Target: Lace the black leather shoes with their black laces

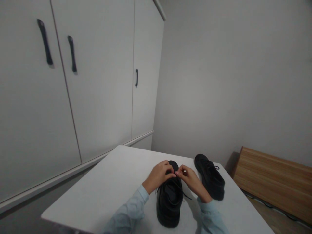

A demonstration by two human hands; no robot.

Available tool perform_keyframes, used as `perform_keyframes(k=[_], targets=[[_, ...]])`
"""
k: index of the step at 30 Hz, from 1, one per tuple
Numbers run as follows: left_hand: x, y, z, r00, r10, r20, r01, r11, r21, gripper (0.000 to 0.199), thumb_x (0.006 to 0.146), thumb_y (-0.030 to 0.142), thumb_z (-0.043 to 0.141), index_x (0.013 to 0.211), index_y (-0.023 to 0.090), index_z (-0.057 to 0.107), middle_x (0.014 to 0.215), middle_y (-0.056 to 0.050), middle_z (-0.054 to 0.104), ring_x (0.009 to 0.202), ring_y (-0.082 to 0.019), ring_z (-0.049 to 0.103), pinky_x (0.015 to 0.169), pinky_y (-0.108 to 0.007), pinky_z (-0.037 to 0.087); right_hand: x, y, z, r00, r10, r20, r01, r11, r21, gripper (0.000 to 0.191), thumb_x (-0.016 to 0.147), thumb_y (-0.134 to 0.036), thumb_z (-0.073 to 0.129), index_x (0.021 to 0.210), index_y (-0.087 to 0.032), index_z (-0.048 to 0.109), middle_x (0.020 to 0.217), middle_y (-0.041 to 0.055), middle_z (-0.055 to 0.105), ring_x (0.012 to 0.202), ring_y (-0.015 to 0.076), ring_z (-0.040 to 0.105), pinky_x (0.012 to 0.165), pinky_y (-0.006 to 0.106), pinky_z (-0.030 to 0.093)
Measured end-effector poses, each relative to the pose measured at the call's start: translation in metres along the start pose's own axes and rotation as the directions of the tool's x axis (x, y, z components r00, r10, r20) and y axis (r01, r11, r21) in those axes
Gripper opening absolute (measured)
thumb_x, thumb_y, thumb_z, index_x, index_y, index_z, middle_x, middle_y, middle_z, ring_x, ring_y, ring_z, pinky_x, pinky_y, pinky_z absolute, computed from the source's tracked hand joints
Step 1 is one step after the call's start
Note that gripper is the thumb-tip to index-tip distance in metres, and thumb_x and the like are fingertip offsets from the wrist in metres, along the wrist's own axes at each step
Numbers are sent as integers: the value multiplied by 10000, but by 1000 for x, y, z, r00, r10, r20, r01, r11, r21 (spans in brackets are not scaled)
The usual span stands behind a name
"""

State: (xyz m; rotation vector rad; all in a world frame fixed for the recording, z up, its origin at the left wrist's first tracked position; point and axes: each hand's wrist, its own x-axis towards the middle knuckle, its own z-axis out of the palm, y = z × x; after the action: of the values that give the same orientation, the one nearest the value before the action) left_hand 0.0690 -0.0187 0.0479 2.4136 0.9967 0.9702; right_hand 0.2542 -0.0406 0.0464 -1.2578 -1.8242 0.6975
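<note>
A black lace-up shoe (170, 208) rests on the white table, its toe pointing away from me and its heel near me. Over its lacing, my left hand (159, 174) is closed in a pinch from the left. From the right, my right hand (191, 180) pinches at the same spot, fingertips almost touching the left ones. Both appear to grip the black shoelace (186, 196), whose loose ends hang out on either side of the shoe. My fingers hide the part of the lace between them. The second black shoe (211, 177), with a tied bow, stands to the right.
The white table (102, 195) reaches to a white cabinet (104, 81) with dark handles on the left. Behind it is a plain grey wall (219, 81). A wood-grain panel (275, 182) stands beyond the table's right edge, with a cable (268, 205) along its base.
</note>
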Motion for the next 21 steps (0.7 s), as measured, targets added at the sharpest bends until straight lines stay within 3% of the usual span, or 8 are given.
perform_keyframes(k=[5, 11, 17, 21], targets=[[1, 1, 9, 1000, -10, 7, 10, 1000, -21, 75, 835, 214, 551, 786, 173, 591, 795, -17, 578, 760, -154, 533, 683, -240, 383, 1, 4, 3, 1000, 10, 25, -11, 999, 53, 372, 769, -529, 568, 652, -185, 488, 605, -30, 473, 572, 115, 444, 526, 225, 357], [-1, 3, 1, 988, -149, -32, 141, 976, -169, 108, 850, 225, 479, 766, 169, 515, 764, -18, 589, 728, -149, 532, 680, -250, 394, -4, 5, -5, 965, 198, 172, -236, 942, 239, 455, 726, -649, 545, 695, -214, 417, 454, -108, 343, 362, 51, 281, 355, 177, 173], [0, -15, 3, 933, -311, 184, 361, 796, -485, 229, 859, 388, 426, 782, 173, 445, 666, 28, 533, 476, -82, 458, 467, -210, 367, -7, 3, -12, 959, 213, 188, -265, 911, 316, 458, 688, -625, 602, 681, -190, 459, 492, -77, 450, 372, 50, 357, 347, 172, 261], [-4, -26, 0, 915, -295, 275, 398, 774, -492, 329, 830, 493, 441, 775, 169, 438, 583, 50, 484, 418, -78, 464, 409, -198, 367, -10, 1, -16, 954, 235, 184, -279, 922, 268, 424, 701, -580, 611, 667, -179, 475, 504, -57, 482, 406, 63, 407, 360, 173, 310]])
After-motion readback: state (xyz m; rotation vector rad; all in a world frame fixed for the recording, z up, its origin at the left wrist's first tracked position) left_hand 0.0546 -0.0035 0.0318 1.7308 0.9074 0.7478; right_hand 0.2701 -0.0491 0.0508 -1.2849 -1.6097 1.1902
